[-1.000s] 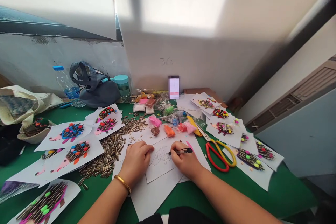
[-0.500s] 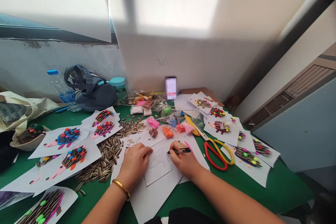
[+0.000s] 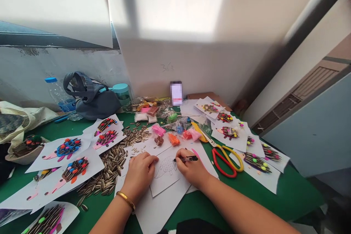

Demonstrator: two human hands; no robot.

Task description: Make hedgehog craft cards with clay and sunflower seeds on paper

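A black pen (image 3: 189, 158) is gripped in my right hand (image 3: 189, 166), its tip on the right edge of a hedgehog drawing (image 3: 166, 164). The outline, with a pointed snout, small feet and short marks on its back, is on a white sheet (image 3: 161, 187). My left hand (image 3: 142, 170) rests on the paper just left of the drawing, fingers laid down and holding nothing; a gold bracelet (image 3: 126, 200) circles that wrist. More white paper (image 3: 160, 212) lies underneath. Beyond my hands sit wrapped lumps of orange clay (image 3: 173, 139) and pink clay (image 3: 158, 129).
Sunflower seeds (image 3: 109, 166) are heaped left of the paper. Red-and-yellow-handled scissors (image 3: 225, 161) lie to the right. Finished hedgehog cards (image 3: 93, 161) flank both sides. A phone (image 3: 176, 93) leans at the back, near a bag (image 3: 95, 100), a bottle (image 3: 59, 95) and a jar (image 3: 122, 93).
The view has shifted slightly. The pen tip has moved a little along the drawing's right edge, where more marks show. The left hand stays in place on the paper.
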